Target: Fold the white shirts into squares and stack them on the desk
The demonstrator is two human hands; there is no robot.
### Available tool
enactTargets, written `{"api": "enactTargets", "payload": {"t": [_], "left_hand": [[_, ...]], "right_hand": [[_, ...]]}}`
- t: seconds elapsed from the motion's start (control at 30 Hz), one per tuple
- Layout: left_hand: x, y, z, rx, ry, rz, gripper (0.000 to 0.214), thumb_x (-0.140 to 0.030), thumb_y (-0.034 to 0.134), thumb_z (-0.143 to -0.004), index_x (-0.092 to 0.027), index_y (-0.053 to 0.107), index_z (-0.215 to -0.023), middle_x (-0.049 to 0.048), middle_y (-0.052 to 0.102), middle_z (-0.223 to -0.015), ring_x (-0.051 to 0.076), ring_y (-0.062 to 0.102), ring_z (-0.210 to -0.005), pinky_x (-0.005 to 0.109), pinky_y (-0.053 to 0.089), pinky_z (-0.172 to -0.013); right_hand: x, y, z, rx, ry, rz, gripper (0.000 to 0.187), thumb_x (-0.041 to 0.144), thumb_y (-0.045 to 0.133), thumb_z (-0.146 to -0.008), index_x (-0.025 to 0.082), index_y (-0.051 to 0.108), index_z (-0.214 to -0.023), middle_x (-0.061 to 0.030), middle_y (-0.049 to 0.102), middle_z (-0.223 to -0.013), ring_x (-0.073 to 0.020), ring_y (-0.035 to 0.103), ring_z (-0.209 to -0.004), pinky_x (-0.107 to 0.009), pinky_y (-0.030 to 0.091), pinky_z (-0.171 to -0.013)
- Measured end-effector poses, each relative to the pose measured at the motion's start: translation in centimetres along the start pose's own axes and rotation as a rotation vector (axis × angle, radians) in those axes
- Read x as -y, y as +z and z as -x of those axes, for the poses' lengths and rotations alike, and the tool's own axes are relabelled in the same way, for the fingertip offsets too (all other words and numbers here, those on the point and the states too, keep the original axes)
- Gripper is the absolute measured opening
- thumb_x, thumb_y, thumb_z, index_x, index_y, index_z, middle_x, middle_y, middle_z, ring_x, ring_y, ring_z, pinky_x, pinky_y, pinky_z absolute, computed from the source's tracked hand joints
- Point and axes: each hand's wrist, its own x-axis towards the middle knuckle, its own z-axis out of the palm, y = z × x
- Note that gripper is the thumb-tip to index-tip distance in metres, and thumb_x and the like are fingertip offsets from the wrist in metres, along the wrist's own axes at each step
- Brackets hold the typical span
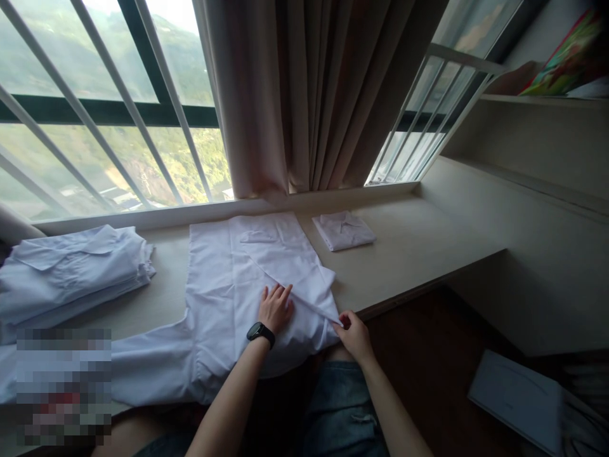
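A white shirt point(214, 273) lies spread over the desk in front of me, one sleeve stretched out to the left. Its right part is folded over in a slanting layer. My left hand point(276, 310), with a black watch at the wrist, rests flat on the cloth, fingers spread. At the shirt's lower right corner my right hand point(353, 333) pinches the edge of the folded cloth between thumb and fingers. To the right sits a small folded white shirt point(343, 230). A stack of white shirts point(78, 266) lies at the left.
The pale desk point(409, 235) runs below barred windows and a grey-brown curtain point(323, 95). A shelf point(542, 100) is at upper right. On the dark floor at lower right is a flat light-coloured box-like thing point(516, 400). A blurred patch covers the lower left.
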Motion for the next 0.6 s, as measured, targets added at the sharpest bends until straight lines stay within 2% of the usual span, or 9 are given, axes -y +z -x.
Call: {"api": "enactTargets", "payload": {"t": [0.1, 0.2, 0.27, 0.33, 0.4, 0.47, 0.53, 0.6], "left_hand": [[0.4, 0.6, -0.1, -0.017, 0.011, 0.008, 0.043, -0.022, 0.05, -0.092, -0.017, 0.055, -0.134, 0.0138, 0.063, -0.132, 0.03, 0.047, -0.136, 0.053, 0.026, -0.118], [0.7, 1.1, -0.1, -0.071, -0.004, 0.036, 0.046, -0.02, 0.049, -0.091, -0.014, 0.051, -0.136, 0.0157, 0.058, -0.139, 0.029, 0.044, -0.139, 0.051, 0.029, -0.117], [0.8, 1.3, 0.0, -0.121, -0.041, 0.081, 0.048, -0.017, 0.05, -0.089, -0.014, 0.05, -0.136, 0.0169, 0.057, -0.139, 0.029, 0.045, -0.139, 0.049, 0.03, -0.117], [0.8, 1.2, 0.1, -0.176, -0.115, 0.179, 0.047, -0.013, 0.05, -0.085, -0.015, 0.053, -0.132, 0.0171, 0.059, -0.136, 0.03, 0.049, -0.135, 0.048, 0.034, -0.115], [0.9, 0.8, -0.2, -0.234, -0.263, 0.366, 0.044, -0.013, 0.051, -0.082, -0.018, 0.056, -0.126, 0.015, 0.063, -0.129, 0.029, 0.056, -0.127, 0.045, 0.042, -0.109], [1.2, 0.1, -1.0, -0.291, -0.491, 0.644, 0.042, -0.017, 0.054, -0.083, -0.022, 0.056, -0.125, 0.0115, 0.066, -0.119, 0.026, 0.065, -0.112, 0.041, 0.05, -0.098], [1.8, -0.9, -2.6, -0.326, -0.738, 0.96, 0.047, -0.024, 0.056, -0.085, -0.026, 0.051, -0.132, 0.0081, 0.066, -0.112, 0.021, 0.07, -0.091, 0.036, 0.056, -0.084], [2.6, -1.8, -4.6, -0.328, -0.926, 1.216, 0.056, -0.027, 0.06, -0.085, -0.031, 0.044, -0.138, 0.0052, 0.064, -0.108, 0.014, 0.067, -0.072, 0.031, 0.056, -0.07]], "right_hand": [[1.8, 0.0, 0.9, -0.128, -0.131, 0.123, 0.003, 0.018, 0.057, -0.075, 0.021, 0.055, -0.075, 0.0006, 0.058, -0.068, -0.016, 0.055, -0.063, -0.026, 0.043, -0.064], [3.4, 0.5, 2.2, -0.23, -0.325, 0.319, 0.019, 0.005, 0.046, -0.076, 0.02, 0.056, -0.073, -0.0028, 0.058, -0.076, -0.0162, 0.055, -0.07, -0.026, 0.041, -0.071], [3.9, 0.9, 3.0, -0.201, -0.405, 0.453, 0.025, 0.001, 0.044, -0.078, 0.02, 0.059, -0.074, -0.0039, 0.06, -0.079, -0.0164, 0.055, -0.072, -0.026, 0.038, -0.07], [3.9, 1.3, 3.6, -0.105, -0.427, 0.537, 0.026, -0.001, 0.046, -0.078, 0.021, 0.061, -0.076, -0.0034, 0.061, -0.079, -0.0157, 0.055, -0.07, -0.025, 0.035, -0.066], [3.6, 1.5, 3.8, 0.016, -0.411, 0.546, 0.026, -0.001, 0.049, -0.077, 0.021, 0.062, -0.079, -0.0026, 0.063, -0.083, -0.0149, 0.056, -0.069, -0.025, 0.033, -0.063], [3.1, 1.5, 3.7, 0.117, -0.372, 0.485, 0.024, 0.0, 0.051, -0.078, 0.021, 0.062, -0.082, -0.0019, 0.064, -0.086, -0.0144, 0.058, -0.071, -0.025, 0.033, -0.063], [2.9, 1.2, 3.5, 0.2, -0.339, 0.387, 0.022, 0.003, 0.052, -0.079, 0.022, 0.062, -0.085, -0.0014, 0.064, -0.089, -0.0142, 0.06, -0.074, -0.024, 0.035, -0.065], [2.9, 0.7, 3.1, 0.262, -0.324, 0.293, 0.021, 0.004, 0.052, -0.08, 0.022, 0.063, -0.086, -0.0005, 0.064, -0.088, -0.0138, 0.06, -0.075, -0.024, 0.037, -0.067]]}}
